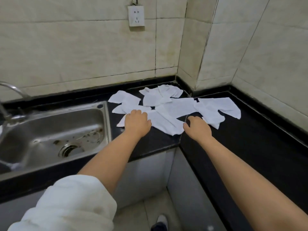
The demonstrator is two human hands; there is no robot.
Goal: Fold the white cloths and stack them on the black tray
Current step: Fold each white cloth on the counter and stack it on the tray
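Observation:
Several white cloths lie unfolded and overlapping in the corner of the black countertop (250, 139). The nearest white cloth (164, 121) lies flat between my hands. My left hand (137, 122) lies knuckles up on its left end, fingers curled down onto the fabric. At the cloth's right corner is my right hand (196, 126), its thumb touching the edge and its fingers curled on the dark surface. Other cloths lie behind (156, 97) and to the right (211, 110). I cannot make out a black tray apart from the dark counter.
A steel sink (55, 130) with a tap (11, 90) sits left of the cloths. Tiled walls close the corner behind, with a wall socket (136, 15) above. The counter runs in an L; the floor and a shoe (161, 222) show below.

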